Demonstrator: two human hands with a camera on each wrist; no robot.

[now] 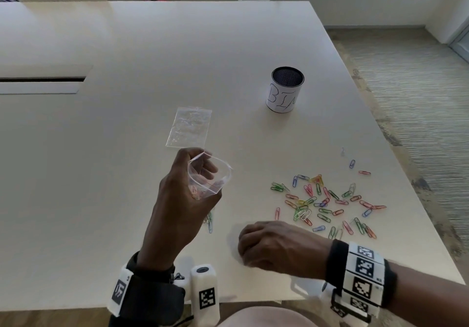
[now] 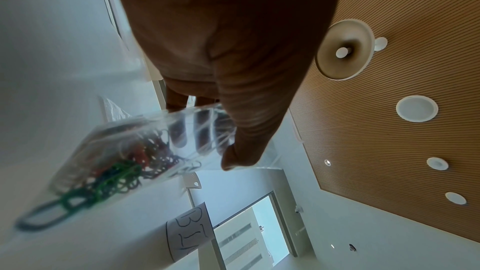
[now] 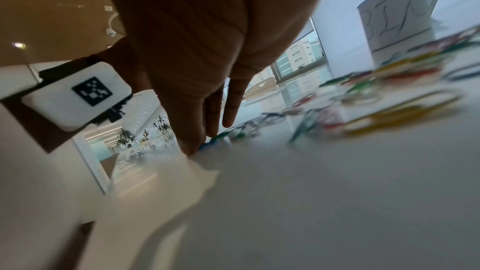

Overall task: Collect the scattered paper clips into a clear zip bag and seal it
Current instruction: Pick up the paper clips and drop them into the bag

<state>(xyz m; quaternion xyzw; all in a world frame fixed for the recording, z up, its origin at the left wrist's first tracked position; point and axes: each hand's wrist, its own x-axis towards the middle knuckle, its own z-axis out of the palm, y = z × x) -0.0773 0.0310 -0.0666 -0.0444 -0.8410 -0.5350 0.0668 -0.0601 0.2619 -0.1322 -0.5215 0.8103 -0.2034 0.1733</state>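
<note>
My left hand holds a clear zip bag up above the table, mouth pulled wide, thumb outside and fingers behind it. Several coloured paper clips lie in the bag's bottom. A scatter of coloured paper clips covers the table to the right. My right hand is low at the front edge, fingers bent down, fingertips bunched on the tabletop beside a blue and green clip. Whether they pinch anything is hidden. Two or three clips lie below the left hand.
A second clear zip bag lies flat behind the left hand. A black mesh cup with a paper label reading BIN stands at the back right. The table's right edge runs close to the clips. Chairs stand beyond the far edge.
</note>
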